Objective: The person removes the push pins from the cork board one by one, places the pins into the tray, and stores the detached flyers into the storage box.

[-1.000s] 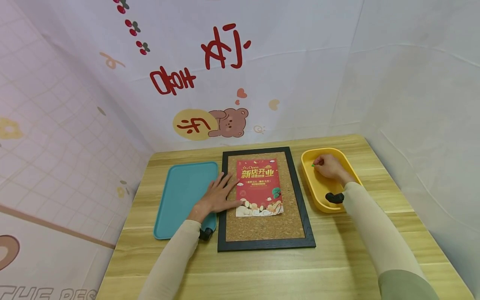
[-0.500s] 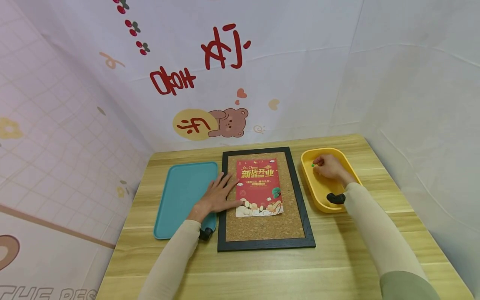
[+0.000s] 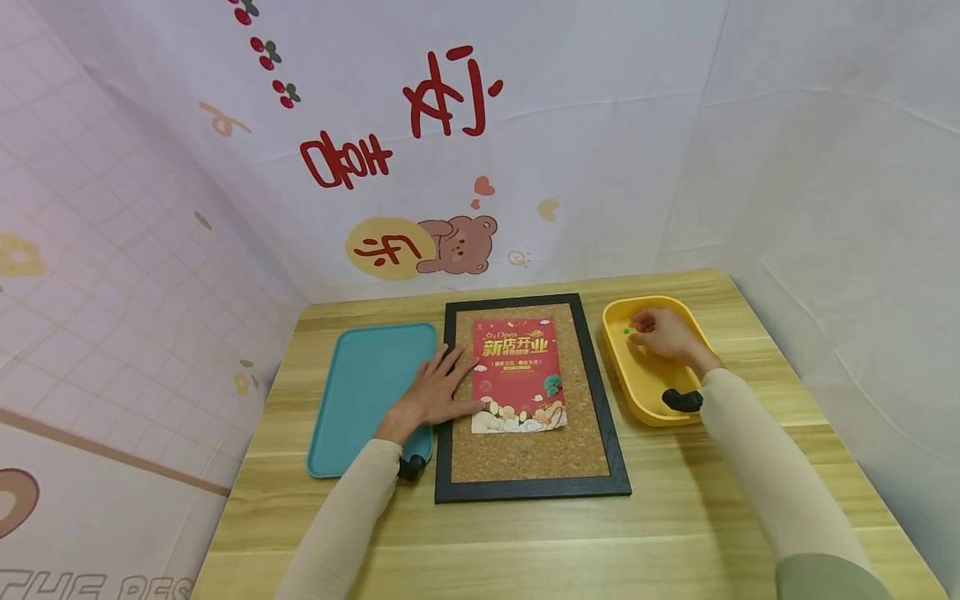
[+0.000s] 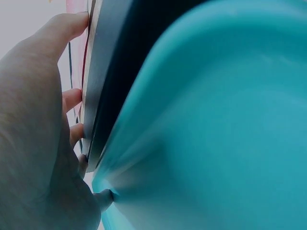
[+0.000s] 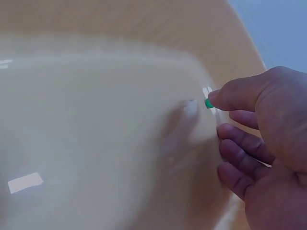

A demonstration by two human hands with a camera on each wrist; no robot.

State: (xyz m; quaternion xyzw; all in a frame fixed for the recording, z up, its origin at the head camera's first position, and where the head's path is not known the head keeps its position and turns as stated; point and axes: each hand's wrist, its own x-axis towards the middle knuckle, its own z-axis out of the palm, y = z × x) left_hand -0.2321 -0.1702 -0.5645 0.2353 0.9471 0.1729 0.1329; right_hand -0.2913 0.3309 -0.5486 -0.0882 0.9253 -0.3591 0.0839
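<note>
My left hand (image 3: 433, 397) lies with spread fingers across the left side of a black-framed cork board (image 3: 525, 458), fingertips on the edge of a red printed poster (image 3: 517, 367). In the left wrist view its fingers reach over the frame, and the little finger touches the rim of a blue tray (image 4: 216, 134). My right hand (image 3: 666, 336) is inside a yellow tray (image 3: 645, 387), thumb and forefinger apart. Just beyond them lies a small green piece (image 3: 626, 331), too small to name. In the right wrist view the thumb tip overlaps the green piece (image 5: 208, 103).
The blue tray (image 3: 367, 392) stands left of the board and the yellow tray right of it, all on a wood-grain table (image 3: 525, 550). Printed white cloth (image 3: 600, 150) hangs behind and at both sides.
My right hand has drawn slightly right, and its thumb and forefinger have parted from the green piece, which stays in place. My left hand has not moved.
</note>
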